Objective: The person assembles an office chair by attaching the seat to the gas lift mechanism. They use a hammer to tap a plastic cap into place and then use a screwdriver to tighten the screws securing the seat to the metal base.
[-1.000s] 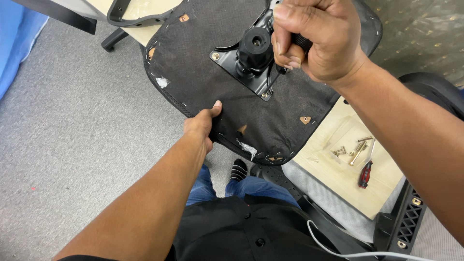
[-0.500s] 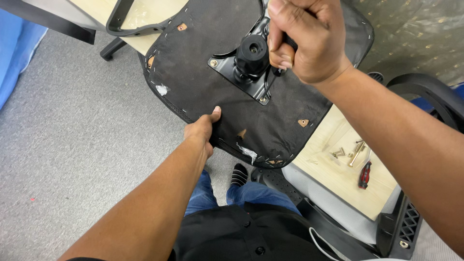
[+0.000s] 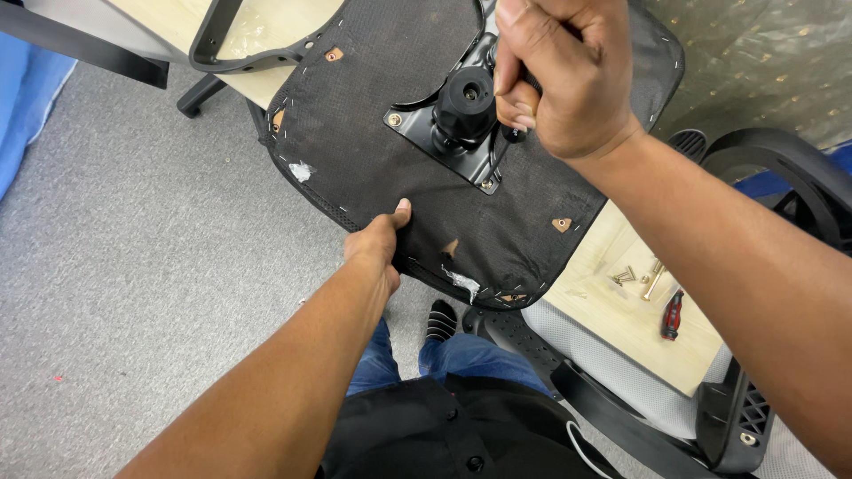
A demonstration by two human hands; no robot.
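An upturned office chair seat lies on a low wooden table, its black fabric underside facing me. A black metal mechanism plate with a round socket is fixed at its middle. My left hand grips the seat's near edge, thumb on top. My right hand is closed in a fist around a dark tool handle beside the socket, over the plate. The tool's tip is hidden under the fist.
Loose screws and a small red-handled screwdriver lie on the wooden table at right. A grey mesh chair back leans below it. A black armrest loop sits top left. Grey carpet covers the floor.
The view has drifted so the seat and both hands sit a little further right in frame. My right fist has turned slightly on the tool; my left hand keeps its grip.
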